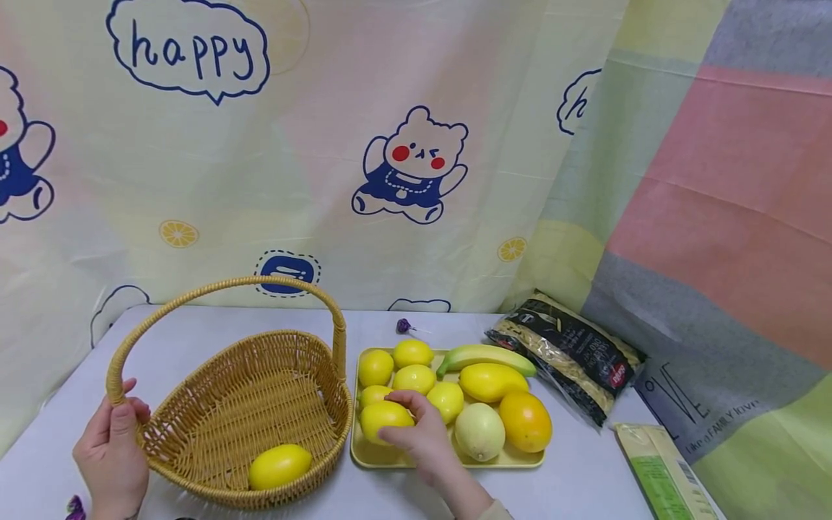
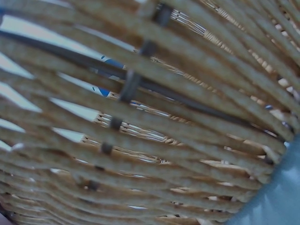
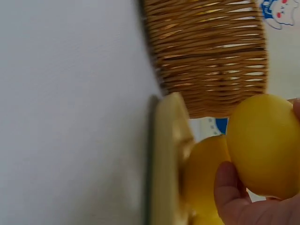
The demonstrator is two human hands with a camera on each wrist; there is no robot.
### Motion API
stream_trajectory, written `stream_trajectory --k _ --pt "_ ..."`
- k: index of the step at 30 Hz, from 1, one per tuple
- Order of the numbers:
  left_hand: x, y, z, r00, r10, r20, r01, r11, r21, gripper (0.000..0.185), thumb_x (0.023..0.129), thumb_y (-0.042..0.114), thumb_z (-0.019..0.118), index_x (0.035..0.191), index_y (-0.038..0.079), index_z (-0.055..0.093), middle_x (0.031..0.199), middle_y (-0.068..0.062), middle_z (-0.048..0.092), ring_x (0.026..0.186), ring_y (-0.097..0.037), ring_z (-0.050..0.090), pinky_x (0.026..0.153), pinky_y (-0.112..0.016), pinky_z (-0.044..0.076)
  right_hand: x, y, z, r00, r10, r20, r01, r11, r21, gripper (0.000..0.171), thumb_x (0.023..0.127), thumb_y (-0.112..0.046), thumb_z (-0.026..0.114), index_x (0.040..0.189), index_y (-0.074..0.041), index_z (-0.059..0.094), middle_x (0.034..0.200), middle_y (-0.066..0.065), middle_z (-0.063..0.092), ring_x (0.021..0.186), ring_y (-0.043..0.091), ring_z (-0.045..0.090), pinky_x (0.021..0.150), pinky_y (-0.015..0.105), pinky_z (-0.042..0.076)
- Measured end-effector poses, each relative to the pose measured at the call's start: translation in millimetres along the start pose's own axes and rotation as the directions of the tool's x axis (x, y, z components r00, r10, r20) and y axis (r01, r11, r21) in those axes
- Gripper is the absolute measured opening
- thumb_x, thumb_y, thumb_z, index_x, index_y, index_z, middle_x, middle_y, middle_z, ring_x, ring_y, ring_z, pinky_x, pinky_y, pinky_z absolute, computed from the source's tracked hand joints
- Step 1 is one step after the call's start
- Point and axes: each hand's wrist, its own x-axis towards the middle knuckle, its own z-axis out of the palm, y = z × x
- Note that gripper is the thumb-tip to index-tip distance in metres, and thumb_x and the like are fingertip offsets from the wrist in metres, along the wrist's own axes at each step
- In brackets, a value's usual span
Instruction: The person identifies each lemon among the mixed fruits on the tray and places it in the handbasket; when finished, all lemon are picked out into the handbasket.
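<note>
A wicker basket (image 1: 240, 404) with a tall arched handle stands on the left of the table, one lemon (image 1: 280, 466) lying inside near its front wall. My left hand (image 1: 115, 451) grips the basket's handle at its lower left end. In the left wrist view, basket weave (image 2: 154, 117) fills nearly everything. Over the left part of a yellow tray (image 1: 448, 463), my right hand (image 1: 425, 440) pinches another lemon (image 1: 385, 422) between thumb and fingers. The right wrist view shows this lemon (image 3: 265, 145) close up, above the tray's edge (image 3: 164, 159).
The tray also bears several lemons (image 1: 414, 378), a banana (image 1: 484, 356), a mango-like yellow fruit (image 1: 494, 381), a pale round fruit (image 1: 479, 432) and an orange (image 1: 526, 422). A dark food bag (image 1: 572, 354) and a green packet (image 1: 664, 469) lie right. Behind the tray sits a purple lollipop (image 1: 404, 326).
</note>
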Motion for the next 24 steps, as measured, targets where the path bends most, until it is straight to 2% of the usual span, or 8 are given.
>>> stream_trajectory --k 6,11,17,24 --pt "0.5 0.4 -0.2 1.0 -0.002 0.0 0.002 1.0 0.02 0.03 0.096 0.014 0.047 0.119 0.003 0.062 0.069 0.018 0.054 0.068 0.0 0.05 0.067 -0.008 0.039 -6.7 -21.2 -1.0 0.999 -0.028 0.034 0.024 0.993 0.119 0.053 0.069 0.006 0.07 0.118 0.001 0.053 0.121 0.01 0.053 0.104 0.017 0.05 0.086 0.027 0.045" --pt "-0.3 0.9 -0.2 1.0 0.023 0.005 -0.023 0.999 -0.036 0.028 0.096 0.012 0.047 0.117 0.001 0.063 0.069 0.017 0.056 0.067 0.0 0.05 0.066 -0.008 0.04 -10.4 -34.4 5.2 0.996 -0.051 0.067 0.037 0.981 0.19 0.052 0.07 0.007 0.068 0.118 0.001 0.052 0.116 0.006 0.053 0.102 0.017 0.05 0.086 0.027 0.046" --pt "-0.8 1.8 0.2 0.999 0.048 0.003 -0.047 0.996 -0.08 0.027 0.095 0.01 0.048 0.116 0.0 0.063 0.069 0.016 0.057 0.066 0.0 0.051 0.066 -0.009 0.04 -10.1 -48.3 22.4 0.987 -0.112 0.116 0.079 0.963 0.258 0.05 0.068 0.009 0.065 0.116 0.003 0.052 0.113 0.007 0.053 0.096 0.017 0.054 0.08 0.028 0.049" --pt "-0.7 0.8 0.1 0.998 0.065 0.004 -0.065 0.997 -0.051 0.028 0.096 0.011 0.047 0.116 0.0 0.063 0.068 0.017 0.056 0.066 0.0 0.05 0.066 -0.009 0.039 -3.7 -66.1 48.7 0.976 -0.133 0.175 0.076 0.952 0.297 0.049 0.07 0.009 0.065 0.117 0.004 0.051 0.113 0.006 0.053 0.094 0.016 0.055 0.08 0.027 0.049"
